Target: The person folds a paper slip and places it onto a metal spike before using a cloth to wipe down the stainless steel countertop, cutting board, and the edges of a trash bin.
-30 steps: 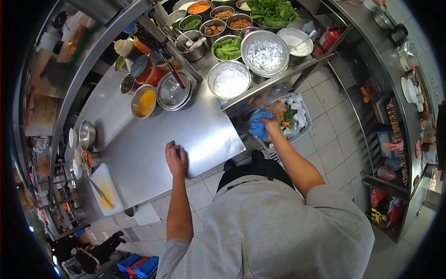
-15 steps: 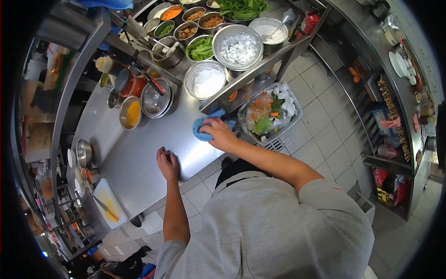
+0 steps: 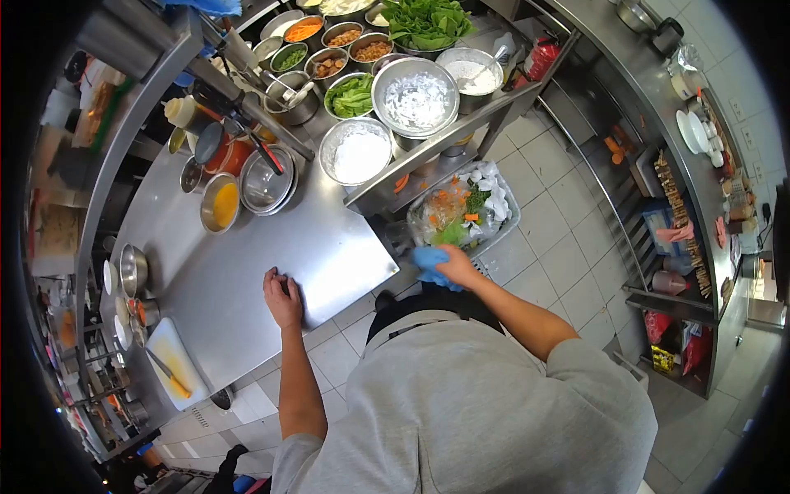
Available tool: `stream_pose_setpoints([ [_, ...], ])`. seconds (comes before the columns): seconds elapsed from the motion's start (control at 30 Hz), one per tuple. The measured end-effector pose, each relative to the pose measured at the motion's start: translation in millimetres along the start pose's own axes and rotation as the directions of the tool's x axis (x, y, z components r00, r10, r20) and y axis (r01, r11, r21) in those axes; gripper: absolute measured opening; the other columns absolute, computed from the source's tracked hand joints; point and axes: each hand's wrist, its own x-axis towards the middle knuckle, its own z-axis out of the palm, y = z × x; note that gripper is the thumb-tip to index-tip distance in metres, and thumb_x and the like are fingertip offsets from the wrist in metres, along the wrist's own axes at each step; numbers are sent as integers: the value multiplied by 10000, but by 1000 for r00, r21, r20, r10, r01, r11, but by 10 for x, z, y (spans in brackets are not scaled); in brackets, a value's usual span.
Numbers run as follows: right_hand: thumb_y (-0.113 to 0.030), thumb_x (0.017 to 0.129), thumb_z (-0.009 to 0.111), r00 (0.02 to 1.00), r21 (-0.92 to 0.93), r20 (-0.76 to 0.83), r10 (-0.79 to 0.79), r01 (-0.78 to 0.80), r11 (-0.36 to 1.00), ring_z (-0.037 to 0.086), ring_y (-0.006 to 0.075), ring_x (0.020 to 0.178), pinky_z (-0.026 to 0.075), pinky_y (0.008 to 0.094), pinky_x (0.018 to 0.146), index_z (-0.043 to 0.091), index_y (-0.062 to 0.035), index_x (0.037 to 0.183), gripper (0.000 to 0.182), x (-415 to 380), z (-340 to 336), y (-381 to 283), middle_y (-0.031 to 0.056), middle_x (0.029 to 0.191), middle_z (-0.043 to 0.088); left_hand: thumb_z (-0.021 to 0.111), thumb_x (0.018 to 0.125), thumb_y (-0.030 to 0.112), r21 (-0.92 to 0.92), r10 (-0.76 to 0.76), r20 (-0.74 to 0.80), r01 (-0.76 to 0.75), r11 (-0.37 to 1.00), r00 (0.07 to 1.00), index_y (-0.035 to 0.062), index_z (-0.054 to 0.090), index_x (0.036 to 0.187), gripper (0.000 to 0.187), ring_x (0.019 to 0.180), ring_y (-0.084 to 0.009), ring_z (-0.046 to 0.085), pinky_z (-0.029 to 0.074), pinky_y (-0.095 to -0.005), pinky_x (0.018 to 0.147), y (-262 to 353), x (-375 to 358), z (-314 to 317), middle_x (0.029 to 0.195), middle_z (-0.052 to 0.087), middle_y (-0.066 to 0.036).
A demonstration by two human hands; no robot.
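In the head view, my right hand (image 3: 457, 268) is closed around a blue cloth (image 3: 431, 258), slightly smeared by motion. It is off the corner of the steel table (image 3: 346, 259), on the near side of a waste bin (image 3: 504, 224) filled with food scraps. My left hand (image 3: 282, 298) rests on the tabletop close to its front edge, fingers loosely bent and a little apart, holding nothing.
Nested metal bowls (image 3: 267, 183) and a bowl of yellow liquid (image 3: 220, 204) stand at the table's back. A knife (image 3: 169, 372) lies on a white cutting board (image 3: 177, 362) at left. Bowls of white powder (image 3: 357, 153) and vegetables fill the raised shelf.
My right hand has moved right with the blue cloth, off the tabletop and past the table's corner. My left hand stays resting on the table.
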Motion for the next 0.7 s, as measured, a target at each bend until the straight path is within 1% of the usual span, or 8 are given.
stream_pose_setpoints([
  [0.03,-62,747,650,1000,-2,2,-5,5,1000,651,302,956,527,391,866,618,-41,1199,454,8,-46,-21,136,1086,641,643,869,98,1,-2,-6,2,1000,1000,3,552,952,155,1187,-409,533,426,-482,999,-3,1,-4,1287,568,-216],
  [0.1,-61,778,611,969,495,-101,227,-149,856,669,242,920,547,367,799,558,-2,1276,505,-29,-182,-187,131,1081,663,642,872,102,40,30,-4,-30,999,1000,3,551,953,157,1197,-408,528,422,-481,1007,-8,8,-8,1295,566,-215],
  [0.23,-75,786,620,979,553,-147,-141,199,809,623,195,1002,498,324,886,526,9,1252,483,88,-238,-1022,121,1103,640,644,872,105,42,40,10,-40,998,999,5,551,949,157,1203,-411,526,418,-481,1013,-33,1,8,1301,565,-215],
  [0.37,-71,794,665,923,523,-289,-256,376,765,639,196,947,520,329,836,542,-12,1227,454,334,-136,-1868,104,1041,651,644,868,99,23,28,8,-28,999,1000,5,549,942,153,1203,-411,528,419,-481,1013,-33,-16,20,1299,565,-220],
  [0.47,-26,807,650,964,798,-254,-85,258,544,660,190,887,555,322,776,553,-26,1216,420,485,-389,-2045,92,1021,658,648,862,88,9,40,-11,-40,999,999,2,548,935,151,1186,-411,535,428,-479,1000,-60,-11,-8,1289,567,-222],
  [0.53,3,830,623,921,786,-388,-21,343,514,672,196,859,582,336,734,555,-36,1207,385,599,-813,-1954,85,1016,658,650,858,82,-15,32,-29,-33,999,999,1,548,931,149,1174,-411,541,433,-478,991,-50,0,22,1282,569,-222],
  [0.63,6,871,580,742,665,-659,123,499,555,672,184,783,572,334,644,566,-32,1191,322,932,-1776,-1748,87,974,664,654,852,72,-4,24,-35,-24,1000,999,0,548,928,149,1154,-411,550,443,-477,973,15,-3,-54,1271,572,-223],
  [0.7,-57,879,604,543,464,-839,38,677,571,674,198,741,578,338,647,584,-23,1127,251,1190,-2414,-1557,80,908,659,655,851,71,-16,5,-19,-5,1000,1000,0,549,928,150,1134,-409,557,450,-477,956,60,30,-83,1261,574,-222],
])
